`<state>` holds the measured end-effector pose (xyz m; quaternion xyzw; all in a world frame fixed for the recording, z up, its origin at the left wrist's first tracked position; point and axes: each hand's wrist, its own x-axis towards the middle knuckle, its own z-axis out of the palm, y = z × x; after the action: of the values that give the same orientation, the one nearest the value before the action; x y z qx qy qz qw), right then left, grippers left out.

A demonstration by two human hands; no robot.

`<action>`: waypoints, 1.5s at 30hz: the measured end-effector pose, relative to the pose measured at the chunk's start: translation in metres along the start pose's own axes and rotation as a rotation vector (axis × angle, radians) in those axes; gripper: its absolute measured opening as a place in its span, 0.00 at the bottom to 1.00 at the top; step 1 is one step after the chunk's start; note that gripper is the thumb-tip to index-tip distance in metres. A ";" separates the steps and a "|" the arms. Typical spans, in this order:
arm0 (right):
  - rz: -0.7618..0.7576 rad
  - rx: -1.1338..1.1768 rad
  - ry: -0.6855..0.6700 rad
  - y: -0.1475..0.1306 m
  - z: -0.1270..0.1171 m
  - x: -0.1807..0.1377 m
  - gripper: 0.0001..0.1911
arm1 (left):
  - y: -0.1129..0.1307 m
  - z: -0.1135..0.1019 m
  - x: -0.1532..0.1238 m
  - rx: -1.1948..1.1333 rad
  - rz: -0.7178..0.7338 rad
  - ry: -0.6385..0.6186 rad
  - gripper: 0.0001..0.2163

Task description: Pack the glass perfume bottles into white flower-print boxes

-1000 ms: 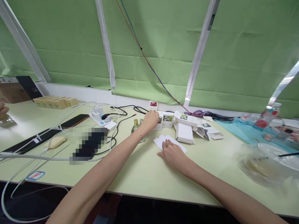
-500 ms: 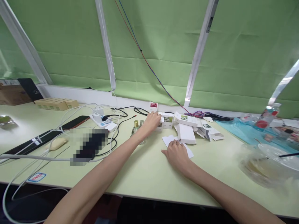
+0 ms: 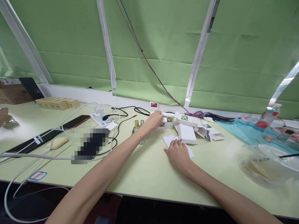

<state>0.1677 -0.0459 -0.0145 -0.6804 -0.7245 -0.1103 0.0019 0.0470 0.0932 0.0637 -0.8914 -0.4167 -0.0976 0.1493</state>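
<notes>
The right hand (image 3: 178, 152), fingers loosely bent over the white card (image 3: 190, 151), should press lightly; the left hand (image 3: 157, 120), its grip hidden, should steady the white box (image 3: 161, 127) gently.

Box (image 3: 168, 125) white, picture (image 3: 169, 119) green; paper (image 3: 167, 140) white; bottle cap (image 3: 136, 123) gold; blinds (image 3: 161, 34) green.

Across the table (image 3: 144, 174), boxes (image 3: 187, 133) lie at the frame's centre, the left hand (image 3: 155, 120) on one, with bottles (image 3: 136, 125) just to their left. In front, the right hand (image 3: 177, 155) rests on paper (image 3: 168, 142). A power strip (image 3: 100, 120) lies centre-left, a container (image 3: 258, 169) lower right.
</notes>
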 end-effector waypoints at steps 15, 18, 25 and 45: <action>-0.007 0.061 0.195 -0.001 0.000 -0.002 0.31 | 0.042 -0.036 -0.032 -0.074 -0.117 -0.038 0.11; -0.048 0.135 0.211 -0.004 -0.002 -0.003 0.30 | 0.042 -0.042 -0.045 -0.094 -0.168 -0.041 0.11; -0.075 0.100 0.029 -0.001 0.005 -0.007 0.31 | 0.036 -0.045 -0.075 -0.208 -0.283 -0.091 0.11; -0.461 0.731 0.022 0.027 0.001 -0.019 0.45 | 0.018 -0.005 -0.146 -1.226 -0.499 -0.243 0.26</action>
<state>0.1964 -0.0628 -0.0144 -0.4540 -0.8491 0.1488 0.2256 -0.0321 -0.0232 0.0216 -0.6967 -0.4931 -0.2472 -0.4586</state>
